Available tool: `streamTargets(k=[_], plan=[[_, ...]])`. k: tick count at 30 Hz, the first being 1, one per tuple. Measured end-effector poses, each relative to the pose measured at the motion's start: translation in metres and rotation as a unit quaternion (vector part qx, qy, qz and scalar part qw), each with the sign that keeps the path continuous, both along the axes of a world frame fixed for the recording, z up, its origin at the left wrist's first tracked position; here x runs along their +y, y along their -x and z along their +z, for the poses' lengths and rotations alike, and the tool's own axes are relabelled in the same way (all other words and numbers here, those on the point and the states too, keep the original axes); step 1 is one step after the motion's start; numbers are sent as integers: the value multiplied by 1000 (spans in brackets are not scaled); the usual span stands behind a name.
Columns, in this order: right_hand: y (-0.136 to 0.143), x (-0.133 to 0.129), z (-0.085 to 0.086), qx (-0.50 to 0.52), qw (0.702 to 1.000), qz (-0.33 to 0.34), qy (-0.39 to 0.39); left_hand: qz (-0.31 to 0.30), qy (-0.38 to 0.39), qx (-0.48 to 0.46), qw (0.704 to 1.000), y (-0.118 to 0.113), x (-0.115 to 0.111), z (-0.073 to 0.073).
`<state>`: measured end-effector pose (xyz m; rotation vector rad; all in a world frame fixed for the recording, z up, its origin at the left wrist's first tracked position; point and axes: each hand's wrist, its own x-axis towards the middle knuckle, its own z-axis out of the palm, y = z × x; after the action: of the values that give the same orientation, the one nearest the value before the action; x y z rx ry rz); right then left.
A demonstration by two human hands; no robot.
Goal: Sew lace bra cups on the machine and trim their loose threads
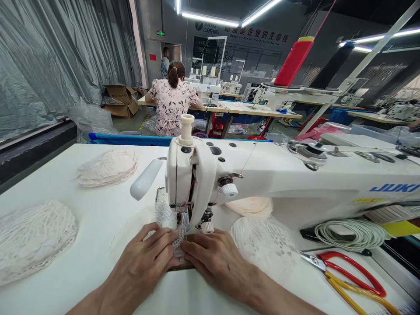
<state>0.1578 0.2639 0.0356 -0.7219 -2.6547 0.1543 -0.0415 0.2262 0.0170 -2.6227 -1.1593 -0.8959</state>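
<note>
Flanking lace (181, 232), 2 hands (179, 251), sewing machine (262, 168) overhead, scissors (328, 267) right

Right foreground: I see scissors (316, 261) with red and yellow handles, points toward the left, and beyond them a coil of pale cord (351, 234). Middle distance: a person in a floral dress (172, 105), back to my camera, sits at another worktable (226, 108). Left: silvery curtain (65, 52); near its base, clear plastic sheeting (93, 118) and open cardboard boxes (120, 99). Rear: I note a second person (165, 63) by a doorway, a green sign (160, 33) above, and lit ceiling tubes (210, 19).
</note>
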Motion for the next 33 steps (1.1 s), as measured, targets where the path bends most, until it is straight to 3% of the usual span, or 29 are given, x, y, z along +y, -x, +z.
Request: streamTargets(k=[5,9,22,33], plan=[[0,-1,2,6,1000,7,7,16,53,37,998,-2,-3,8],[0,-1,3,11,1000,18,4,8,31,54,998,-5,-2,12],[0,-1,3,9,1000,26,1,16,13,0,1000,-5,-5,5],[1,0,1,24,1000,19,3,-10,46,-12,999,-1,-5,13]])
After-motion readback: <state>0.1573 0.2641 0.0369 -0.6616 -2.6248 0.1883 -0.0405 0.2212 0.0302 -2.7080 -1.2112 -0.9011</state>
